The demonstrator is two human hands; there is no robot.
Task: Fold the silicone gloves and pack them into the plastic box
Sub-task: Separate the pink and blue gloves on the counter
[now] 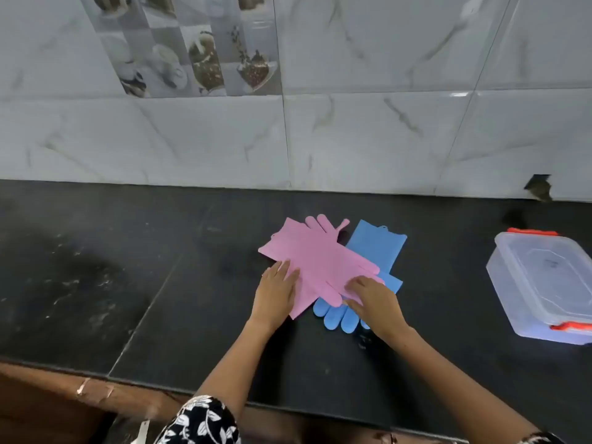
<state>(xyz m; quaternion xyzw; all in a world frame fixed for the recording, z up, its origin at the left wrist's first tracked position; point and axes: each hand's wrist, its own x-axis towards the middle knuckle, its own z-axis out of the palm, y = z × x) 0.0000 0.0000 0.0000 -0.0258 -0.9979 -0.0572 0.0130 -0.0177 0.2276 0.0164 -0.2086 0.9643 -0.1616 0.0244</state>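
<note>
Pink silicone gloves (315, 256) lie crossed in a pile on the black counter, on top of blue silicone gloves (378, 243) whose fingers stick out toward me under the pink ones. My left hand (275, 291) lies flat on the near left pink glove. My right hand (373, 299) rests on the pink glove's fingers, its fingertips curled at the edge. A clear plastic box (544, 283) with orange clips stands at the right, its lid on.
The black stone counter (144, 267) runs left to right, its front edge near me. A marble-tiled wall (352, 139) rises behind it. A small dark hole (539, 187) shows in the wall at the right.
</note>
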